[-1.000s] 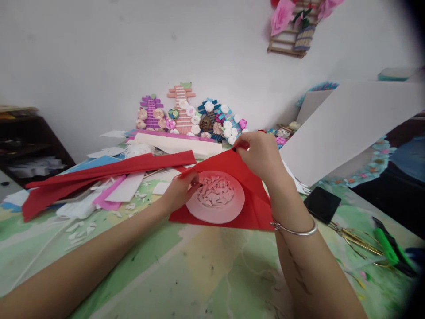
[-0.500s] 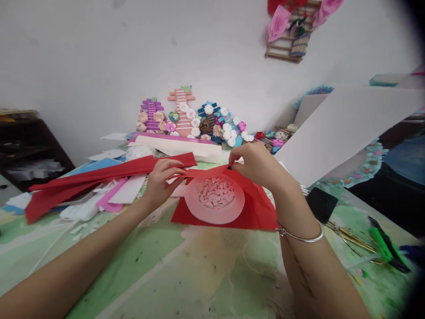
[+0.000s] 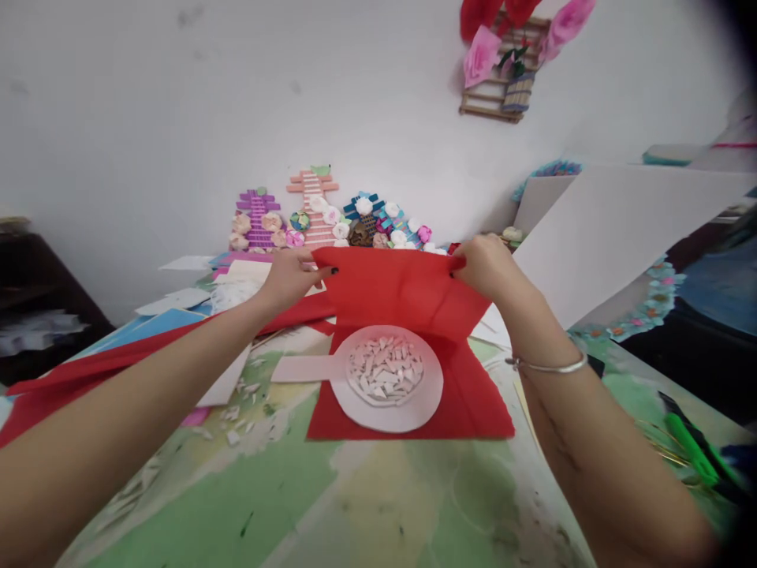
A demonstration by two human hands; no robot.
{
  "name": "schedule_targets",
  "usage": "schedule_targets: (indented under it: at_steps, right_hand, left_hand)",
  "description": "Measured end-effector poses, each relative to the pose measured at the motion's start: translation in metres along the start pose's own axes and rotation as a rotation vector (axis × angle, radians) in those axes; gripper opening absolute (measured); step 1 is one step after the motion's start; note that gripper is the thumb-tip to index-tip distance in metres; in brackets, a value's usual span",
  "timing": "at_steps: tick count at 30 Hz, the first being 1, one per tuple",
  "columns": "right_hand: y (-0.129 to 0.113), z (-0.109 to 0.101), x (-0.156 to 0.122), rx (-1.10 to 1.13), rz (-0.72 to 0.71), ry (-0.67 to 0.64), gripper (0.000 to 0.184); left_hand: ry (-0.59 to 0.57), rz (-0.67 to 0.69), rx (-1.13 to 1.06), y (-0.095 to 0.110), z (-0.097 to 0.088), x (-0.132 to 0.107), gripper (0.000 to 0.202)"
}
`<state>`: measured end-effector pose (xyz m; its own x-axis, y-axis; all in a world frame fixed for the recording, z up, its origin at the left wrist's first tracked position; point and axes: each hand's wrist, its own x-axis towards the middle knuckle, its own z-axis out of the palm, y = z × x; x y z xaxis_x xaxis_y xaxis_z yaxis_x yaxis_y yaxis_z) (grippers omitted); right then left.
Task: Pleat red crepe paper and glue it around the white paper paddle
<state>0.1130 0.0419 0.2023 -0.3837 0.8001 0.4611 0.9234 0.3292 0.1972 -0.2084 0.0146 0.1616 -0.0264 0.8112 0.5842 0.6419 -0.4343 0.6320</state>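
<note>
Paper (image 3: 402, 293), red: was pinched up at eleven o'clock by left hand (image 3: 289, 279); lay toward six o'clock beneath white disc (image 3: 387, 419), apparently filled already with chips (image 3: 387, 372) but not yet covered; was pinched up at one o'clock by right hand (image 3: 490, 267).

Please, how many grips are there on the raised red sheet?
2. The left grip holds the red sheet at its raised edge's left end; the right grip holds that edge near its right end. Both are in plain view.

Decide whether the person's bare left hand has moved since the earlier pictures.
Yes: the bare left hand has moved upward in view, nearer the purple stick-built ornament by the white wall.
</note>
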Motion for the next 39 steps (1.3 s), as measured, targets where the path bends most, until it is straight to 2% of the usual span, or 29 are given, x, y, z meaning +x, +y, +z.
schedule_targets:
  at_steps: [3,5,8,12,17,21,23,25,26,28,29,31,34,36,39]
  right_hand:
    - [0.008,0.008,0.036,-0.090,0.041,0.094,0.023]
    - [0.014,0.016,0.058,-0.119,0.013,0.135,0.027]
    - [0.027,0.036,0.087,-0.118,-0.031,0.126,0.029]
    - [0.044,0.072,0.118,-0.065,0.026,0.057,0.027]
    - [0.048,0.117,0.134,0.013,0.100,0.040,0.029]
    - [0.052,0.134,0.123,0.053,0.161,0.148,0.043]
    - [0.058,0.131,0.108,0.091,0.160,0.225,0.046]
    - [0.062,0.120,0.082,0.134,0.107,0.269,0.041]
    - [0.063,0.112,0.064,0.155,0.056,0.282,0.036]
    - [0.060,0.096,0.020,0.224,-0.102,0.292,0.028]
    - [0.057,0.089,-0.007,0.253,-0.174,0.260,0.024]
    - [0.046,0.078,-0.066,0.321,-0.212,0.165,0.017]
    - [0.027,0.075,-0.150,0.469,-0.226,-0.013,0.015]
    - [0.017,0.079,-0.190,0.506,-0.230,-0.086,0.018]
    - [0.008,0.085,-0.222,0.512,-0.229,-0.071,0.021]
  left_hand:
    - [-0.019,-0.112,-0.053,0.001,0.005,0.030,0.018]
    - [-0.024,-0.155,-0.066,-0.002,0.010,0.047,0.018]
    - [-0.049,-0.178,-0.096,-0.013,0.021,0.071,0.020]
    - [-0.127,-0.181,-0.083,-0.033,0.036,0.094,0.015]
    - [-0.152,-0.232,-0.057,-0.065,0.054,0.109,0.020]
    - [-0.049,-0.179,0.056,-0.085,0.054,0.093,0.032]
    - [0.013,-0.087,0.181,-0.087,0.044,0.069,0.029]
    - [-0.048,0.038,0.254,-0.082,0.028,0.033,0.020]
    - [-0.112,0.133,0.288,-0.078,0.019,0.012,0.016]
    - [-0.314,0.344,0.327,-0.068,0.001,-0.037,0.013]
    - [-0.376,0.429,0.329,-0.062,-0.007,-0.062,0.011]
    - [-0.493,0.562,0.325,-0.050,-0.018,-0.109,0.010]
    - [-0.610,0.554,0.430,-0.036,-0.019,-0.162,0.018]
    - [-0.505,0.640,0.485,-0.033,-0.012,-0.183,0.016]
    - [-0.337,0.792,0.542,-0.036,0.000,-0.197,0.020]
